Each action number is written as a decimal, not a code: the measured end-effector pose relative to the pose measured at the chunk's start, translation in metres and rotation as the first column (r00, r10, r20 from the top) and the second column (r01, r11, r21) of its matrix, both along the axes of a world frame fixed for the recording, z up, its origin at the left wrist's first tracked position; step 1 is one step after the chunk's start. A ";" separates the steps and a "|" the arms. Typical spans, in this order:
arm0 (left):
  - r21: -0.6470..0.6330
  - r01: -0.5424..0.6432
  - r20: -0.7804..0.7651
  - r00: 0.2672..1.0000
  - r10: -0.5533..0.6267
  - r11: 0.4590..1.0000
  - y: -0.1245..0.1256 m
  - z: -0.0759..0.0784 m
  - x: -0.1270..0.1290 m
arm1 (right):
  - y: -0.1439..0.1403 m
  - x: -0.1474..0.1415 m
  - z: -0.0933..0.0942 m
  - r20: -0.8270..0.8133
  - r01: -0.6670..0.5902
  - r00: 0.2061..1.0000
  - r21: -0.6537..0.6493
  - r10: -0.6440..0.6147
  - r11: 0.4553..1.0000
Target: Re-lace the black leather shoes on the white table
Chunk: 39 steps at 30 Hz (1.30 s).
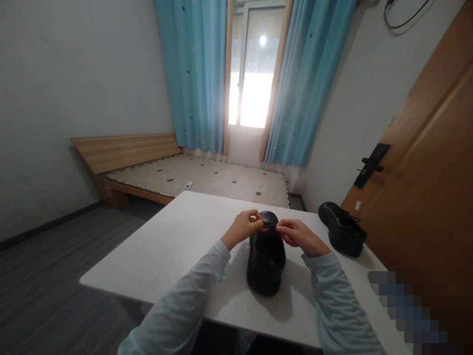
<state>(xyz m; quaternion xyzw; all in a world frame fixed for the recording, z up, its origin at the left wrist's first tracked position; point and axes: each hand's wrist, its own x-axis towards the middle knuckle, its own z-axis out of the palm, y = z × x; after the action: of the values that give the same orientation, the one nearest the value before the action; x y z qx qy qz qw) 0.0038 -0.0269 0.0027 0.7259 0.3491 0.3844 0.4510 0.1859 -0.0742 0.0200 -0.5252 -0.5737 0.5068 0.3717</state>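
A black lace-up shoe [266,266] stands upright on the white table [155,246], its toe pointing away from me and its opening toward me. My left hand [244,226] pinches a dark shoelace at the left of the lacing. On the other side, my right hand [295,231] is closed in a pinch on the lace too. Between the two hands lies the upper end of the lacing, partly covered by fingers. Another black shoe [343,229] with laces rests near the table's right edge, apart from both hands.
Beyond the table is a wooden bed [133,153] with a patterned mattress [214,177] and a small white remote-like object [188,185] on it. Blue curtains [195,74] flank the window. A brown door [417,172] with a black handle stands close on the right.
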 end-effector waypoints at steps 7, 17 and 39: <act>-0.059 0.092 -0.056 0.994 -0.095 0.994 0.005 -0.001 -0.003 | -0.001 0.008 0.004 -0.003 0.017 1.000 -0.054 -0.017 0.998; -0.109 0.087 -0.208 0.972 -0.108 0.990 0.010 -0.006 -0.007 | -0.001 0.022 0.001 0.082 -0.060 0.994 -0.079 0.066 0.995; -0.192 0.192 -0.263 0.935 -0.239 0.963 0.015 -0.003 -0.022 | 0.009 0.037 -0.014 0.105 -0.204 0.971 -0.120 0.216 0.972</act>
<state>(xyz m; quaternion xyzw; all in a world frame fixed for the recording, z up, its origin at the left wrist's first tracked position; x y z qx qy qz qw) -0.0179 -0.0117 0.0000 0.7681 0.3587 0.1946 0.4935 0.2234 -0.0654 0.0059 -0.5096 -0.6186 0.5420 0.2526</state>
